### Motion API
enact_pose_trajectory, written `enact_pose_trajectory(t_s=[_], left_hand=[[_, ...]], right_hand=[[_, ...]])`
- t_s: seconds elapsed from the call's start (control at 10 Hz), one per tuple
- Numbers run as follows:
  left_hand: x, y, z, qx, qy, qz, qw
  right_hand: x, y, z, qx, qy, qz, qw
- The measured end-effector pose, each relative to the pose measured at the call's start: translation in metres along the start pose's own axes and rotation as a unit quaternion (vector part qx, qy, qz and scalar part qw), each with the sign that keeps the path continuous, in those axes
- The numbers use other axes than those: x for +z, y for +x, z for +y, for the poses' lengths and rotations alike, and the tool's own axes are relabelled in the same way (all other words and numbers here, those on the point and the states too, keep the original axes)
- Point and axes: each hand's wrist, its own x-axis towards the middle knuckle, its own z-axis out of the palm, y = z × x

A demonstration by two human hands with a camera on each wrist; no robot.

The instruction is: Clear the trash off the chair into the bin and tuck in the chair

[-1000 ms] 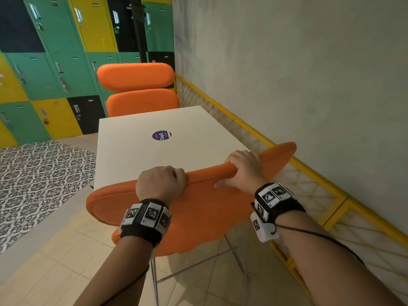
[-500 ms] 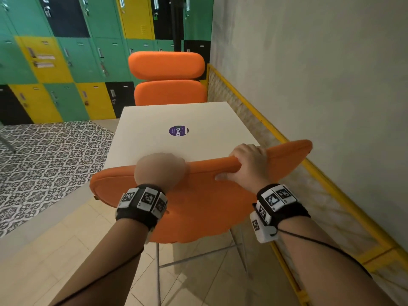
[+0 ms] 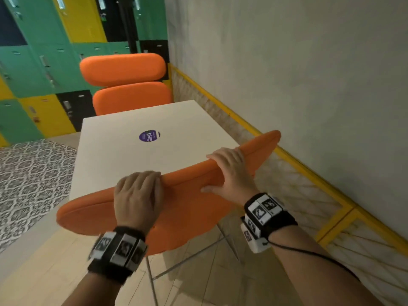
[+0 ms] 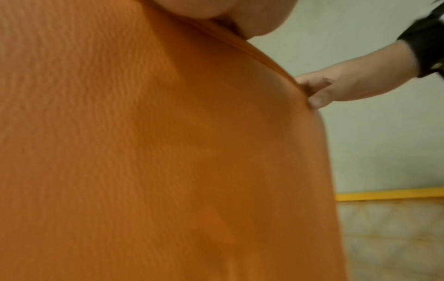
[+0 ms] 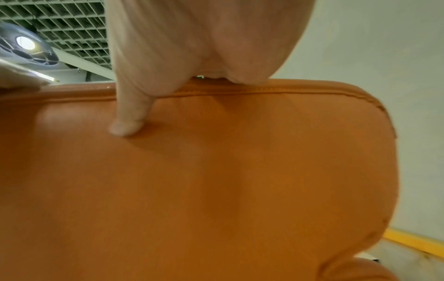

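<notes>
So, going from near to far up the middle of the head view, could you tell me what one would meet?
Near chair's backrest, gripped by left hand and right hand → white table → purple sticker → far orange chair → lockers.

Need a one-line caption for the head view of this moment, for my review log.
Both hands, left hand and right hand, grip the orange chair's backrest at the white table.

A white table (image 3: 123,155) with a purple sticker (image 3: 149,136) stands by the right-hand grey wall (image 3: 298,74); far behind, an orange chair (image 3: 125,85) and green, yellow, black lockers (image 3: 44,62); patterned floor tiles (image 3: 28,184) left
</notes>
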Motion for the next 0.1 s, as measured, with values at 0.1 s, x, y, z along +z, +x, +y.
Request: enact_pose_trajectory(t_s=[0.1], left_hand=[[0.0065,-0.0406,0.0042,0.038,-0.035,-0.012,0.999]], right_hand=[[0.005,-0.0526,-0.0051,0.044,0.044,-0.002,0.998]])
